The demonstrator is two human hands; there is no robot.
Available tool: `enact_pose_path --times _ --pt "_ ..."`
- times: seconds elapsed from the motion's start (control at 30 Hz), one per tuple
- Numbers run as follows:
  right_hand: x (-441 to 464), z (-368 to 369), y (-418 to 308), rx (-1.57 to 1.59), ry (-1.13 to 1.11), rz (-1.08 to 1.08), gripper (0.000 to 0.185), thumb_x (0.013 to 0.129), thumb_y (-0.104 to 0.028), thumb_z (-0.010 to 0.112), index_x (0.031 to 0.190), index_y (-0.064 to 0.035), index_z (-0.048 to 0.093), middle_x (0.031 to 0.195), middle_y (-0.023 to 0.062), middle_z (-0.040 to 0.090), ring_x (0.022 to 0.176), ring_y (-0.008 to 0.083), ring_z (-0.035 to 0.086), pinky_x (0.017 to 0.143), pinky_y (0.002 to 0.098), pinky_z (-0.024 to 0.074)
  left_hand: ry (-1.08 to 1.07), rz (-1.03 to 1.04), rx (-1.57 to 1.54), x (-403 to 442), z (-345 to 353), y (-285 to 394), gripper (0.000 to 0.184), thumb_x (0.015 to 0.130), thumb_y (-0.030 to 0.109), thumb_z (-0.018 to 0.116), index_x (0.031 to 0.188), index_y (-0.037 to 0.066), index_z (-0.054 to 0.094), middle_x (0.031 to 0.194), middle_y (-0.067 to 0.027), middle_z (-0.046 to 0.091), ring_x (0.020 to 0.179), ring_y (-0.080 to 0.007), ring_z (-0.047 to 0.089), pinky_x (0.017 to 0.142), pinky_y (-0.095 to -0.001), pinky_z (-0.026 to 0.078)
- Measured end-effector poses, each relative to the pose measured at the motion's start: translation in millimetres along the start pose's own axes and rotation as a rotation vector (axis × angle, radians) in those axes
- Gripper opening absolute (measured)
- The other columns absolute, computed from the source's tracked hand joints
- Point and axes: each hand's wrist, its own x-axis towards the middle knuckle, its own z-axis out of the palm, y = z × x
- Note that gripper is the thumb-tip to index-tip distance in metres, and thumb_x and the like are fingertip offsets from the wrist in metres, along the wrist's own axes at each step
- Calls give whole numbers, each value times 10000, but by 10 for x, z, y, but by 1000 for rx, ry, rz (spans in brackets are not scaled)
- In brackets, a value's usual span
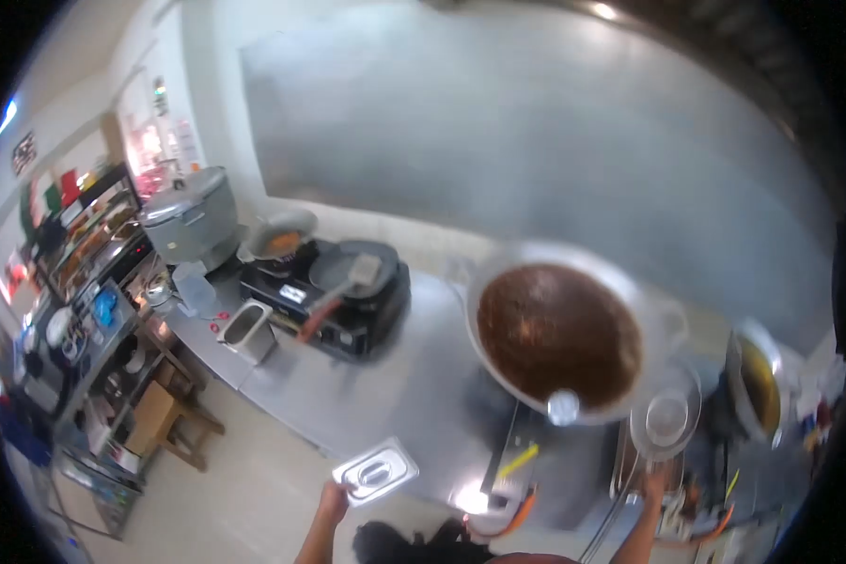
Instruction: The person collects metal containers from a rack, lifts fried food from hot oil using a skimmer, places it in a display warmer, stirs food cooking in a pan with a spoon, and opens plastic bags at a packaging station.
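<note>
My left hand (pixel 335 500) is closed on the edge of a rectangular steel lid (pixel 377 472) with a recessed handle, held over the front edge of the steel counter (pixel 385 376). On the right, my right hand (pixel 656 481) grips the handle of a round strainer (pixel 665 414), beside a big wok (pixel 663 324) full of dark brown sauce (pixel 559 329). Under the strainer and my right hand lies a steel tray (pixel 622 461), partly hidden. A small round shiny item (pixel 563 407) sits at the wok's near rim.
Left on the counter are a black stove (pixel 348 329) with a pan and spatula (pixel 362 273), a small pan (pixel 284 235), a steel container (pixel 246 331) and a large lidded pot (pixel 193 221). Another pot (pixel 757 385) stands far right. A wooden stool (pixel 164 414) is on the floor.
</note>
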Motion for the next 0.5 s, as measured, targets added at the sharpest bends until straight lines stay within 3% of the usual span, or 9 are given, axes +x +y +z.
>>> enact_pose_path --times 0.03,0.1,0.17,0.2,0.27,0.37,0.5 --pt "-584 -408 -1091 288 -46 232 592 822 -95 545 1379 1 367 1166 212 572 987 341 568 830 413 465 -19 1 4 112 44 -43 351 737 -22 542 1088 -25 555 961 -94 596 840 -180 582 713 -291 484" --pt "134 117 188 112 368 -263 578 828 -212 607 1310 55 431 1074 239 634 932 439 588 833 449 466 -64 -35 36 299 -9 -119 338 750 -7 566 1087 -28 561 970 -104 601 797 -201 596 676 -305 498" --pt "145 -15 364 -63 321 -423 549 715 -79 584 1242 48 491 1058 268 619 834 387 640 743 452 491 -37 -93 46 373 116 -43 325 774 26 582 1093 -35 564 963 -106 605 792 -218 614 644 -328 510" --pt "77 -82 431 -61 303 -371 571 742 -202 609 1262 5 494 1132 236 594 941 373 598 813 439 458 -28 -121 56 470 144 0 321 786 43 589 1096 -38 565 960 -107 608 789 -226 622 628 -339 516" --pt "-85 -192 284 -117 307 -264 543 753 -218 612 1235 8 508 1119 243 596 947 384 594 816 444 459 -69 -139 197 795 -86 -109 447 769 14 625 1201 -23 517 1038 -110 627 847 -254 646 717 -375 555" --pt "-513 -354 -132 -201 344 -61 506 768 -242 615 1196 14 529 1100 254 598 955 400 589 820 451 461 -115 -108 286 795 -32 224 362 877 172 595 1174 -29 540 971 -122 661 789 -262 661 708 -378 549" --pt "-1155 -378 -788 -257 401 167 466 788 -274 621 1143 21 557 1075 269 601 966 422 582 826 461 463 -214 -178 388 1029 -25 513 366 890 200 576 1173 -30 541 971 -126 663 788 -263 663 706 -379 549"
